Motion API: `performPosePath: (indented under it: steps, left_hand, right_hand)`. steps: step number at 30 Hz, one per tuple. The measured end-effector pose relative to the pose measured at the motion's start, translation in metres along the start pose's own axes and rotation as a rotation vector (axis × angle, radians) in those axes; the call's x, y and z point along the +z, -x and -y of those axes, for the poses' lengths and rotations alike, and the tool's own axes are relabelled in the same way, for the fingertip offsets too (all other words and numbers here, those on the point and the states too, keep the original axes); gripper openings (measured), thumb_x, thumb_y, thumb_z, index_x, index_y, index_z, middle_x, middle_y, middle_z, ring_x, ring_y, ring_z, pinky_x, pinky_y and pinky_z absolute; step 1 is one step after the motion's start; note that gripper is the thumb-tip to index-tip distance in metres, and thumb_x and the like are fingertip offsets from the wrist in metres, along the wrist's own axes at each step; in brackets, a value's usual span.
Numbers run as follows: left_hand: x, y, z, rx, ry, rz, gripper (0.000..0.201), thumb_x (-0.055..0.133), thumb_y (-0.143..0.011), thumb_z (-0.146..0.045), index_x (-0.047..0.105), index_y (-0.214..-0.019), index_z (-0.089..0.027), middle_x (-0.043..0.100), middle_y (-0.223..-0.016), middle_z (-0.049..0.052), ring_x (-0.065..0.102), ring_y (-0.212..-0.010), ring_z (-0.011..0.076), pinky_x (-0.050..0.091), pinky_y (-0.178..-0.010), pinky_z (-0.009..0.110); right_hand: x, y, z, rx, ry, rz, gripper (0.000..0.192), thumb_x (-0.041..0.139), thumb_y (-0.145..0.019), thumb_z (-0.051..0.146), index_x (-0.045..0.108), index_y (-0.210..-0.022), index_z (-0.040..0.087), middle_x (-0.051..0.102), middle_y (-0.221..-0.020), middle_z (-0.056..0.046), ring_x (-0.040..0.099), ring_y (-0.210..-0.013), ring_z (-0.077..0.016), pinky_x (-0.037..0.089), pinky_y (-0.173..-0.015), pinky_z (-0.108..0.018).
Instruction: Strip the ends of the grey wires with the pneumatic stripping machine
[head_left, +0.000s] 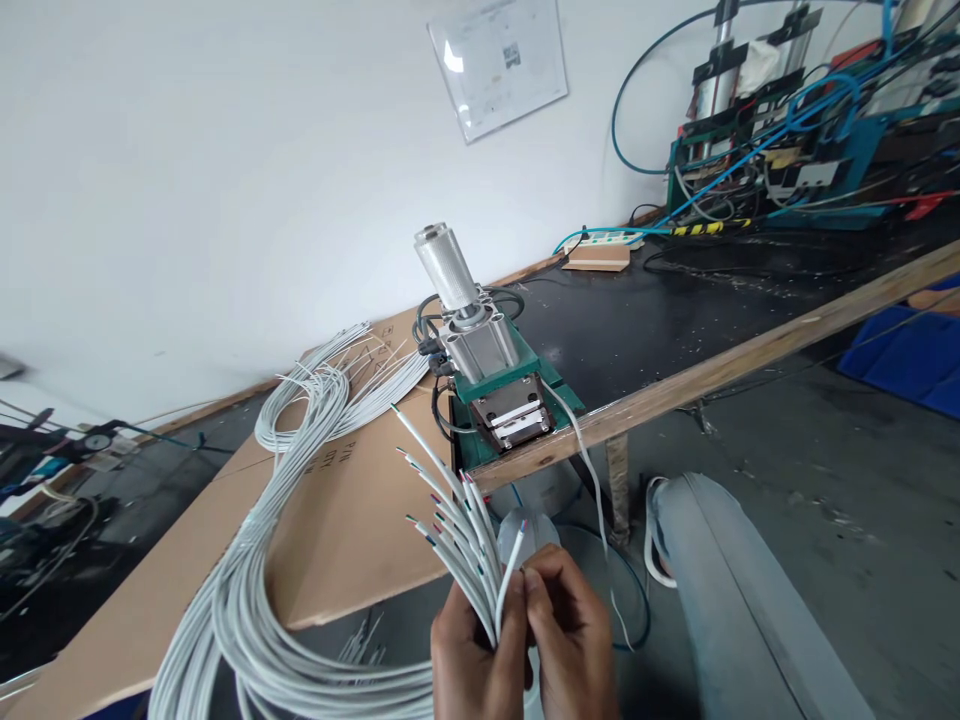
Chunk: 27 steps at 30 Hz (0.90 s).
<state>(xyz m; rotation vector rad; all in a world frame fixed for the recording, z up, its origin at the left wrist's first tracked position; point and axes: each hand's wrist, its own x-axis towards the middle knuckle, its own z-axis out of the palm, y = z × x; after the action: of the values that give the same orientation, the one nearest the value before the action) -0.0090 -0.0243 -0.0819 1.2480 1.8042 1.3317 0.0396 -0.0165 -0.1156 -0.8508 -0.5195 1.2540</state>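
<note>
In the head view, my left hand [480,660] is closed round a bundle of white cables [461,530] near the bottom middle. Their cut ends fan up and to the left, showing small coloured wire tips. One cable with a purple tip [517,550] leans to the right of the others, beside my left thumb. My right hand [566,635] is pinched closed against the left fingertips, next to that cable; what lies between its fingers is hidden. The long cables [277,500] sweep round to the left and lie coiled on a cardboard sheet [360,530].
A small press [484,345] with a metal cylinder and green base stands at the bench's wooden edge [675,390]. Ahead of it, a power strip [604,240] lies on the black benchtop. More machinery [780,130] with blue hoses stands at the far right. My knee [750,600] is at lower right.
</note>
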Motion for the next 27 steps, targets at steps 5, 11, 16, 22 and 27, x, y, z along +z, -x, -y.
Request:
performPosePath:
  steps: [5, 11, 16, 22, 27]
  left_hand:
    - [-0.004, -0.004, 0.001, 0.004, 0.031, 0.086, 0.043, 0.065, -0.084, -0.055, 0.057, -0.062, -0.019, 0.047, -0.048, -0.005, 0.04, -0.047, 0.0124, 0.034, -0.046, 0.023]
    - [-0.013, -0.009, -0.015, -0.086, 0.095, 0.165, 0.043, 0.071, -0.081, -0.056, 0.057, -0.067, -0.018, 0.033, -0.055, -0.008, 0.027, -0.052, 0.0101, 0.022, -0.047, 0.022]
    - [-0.013, -0.01, -0.029, -0.155, 0.165, 0.209, 0.046, 0.075, -0.077, -0.058, 0.057, -0.068, -0.016, 0.032, -0.057, -0.008, 0.027, -0.054, 0.009, 0.023, -0.048, 0.02]
    - [-0.01, -0.013, -0.037, -0.182, 0.26, 0.163, 0.049, 0.078, -0.072, -0.062, 0.061, -0.077, -0.015, 0.034, -0.056, -0.009, 0.029, -0.05, 0.0076, 0.024, -0.046, 0.019]
    - [-0.013, -0.017, -0.042, -0.22, 0.333, 0.096, 0.058, 0.084, -0.061, -0.066, 0.063, -0.081, -0.015, 0.035, -0.05, -0.01, 0.029, -0.047, 0.0058, 0.023, -0.047, 0.018]
  right_hand:
    - [-0.015, 0.001, 0.001, 0.039, 0.075, 0.183, 0.036, 0.051, -0.098, 0.048, 0.055, -0.074, 0.022, 0.048, -0.062, 0.004, 0.047, -0.053, -0.0119, 0.043, -0.051, -0.02]
    - [-0.068, -0.027, 0.021, -0.659, 0.515, 0.486, 0.024, 0.042, -0.102, 0.018, 0.059, -0.119, 0.022, 0.067, -0.093, -0.005, 0.067, -0.079, -0.0148, 0.056, -0.072, -0.023]
    - [-0.081, -0.055, 0.048, -1.224, 0.922, 0.73, 0.029, 0.045, -0.101, 0.01, 0.064, -0.12, 0.021, 0.074, -0.102, -0.006, 0.072, -0.089, -0.0145, 0.059, -0.078, -0.025]
    - [-0.07, -0.066, 0.06, -1.462, 0.856, 0.736, 0.035, 0.037, -0.102, 0.01, 0.07, -0.113, 0.009, 0.079, -0.091, -0.01, 0.074, -0.089, -0.0193, 0.064, -0.072, -0.028]
    - [-0.074, -0.085, 0.064, -1.506, 0.885, 0.627, 0.029, 0.049, -0.098, 0.008, 0.069, -0.119, 0.009, 0.078, -0.096, -0.011, 0.075, -0.094, -0.021, 0.066, -0.078, -0.028]
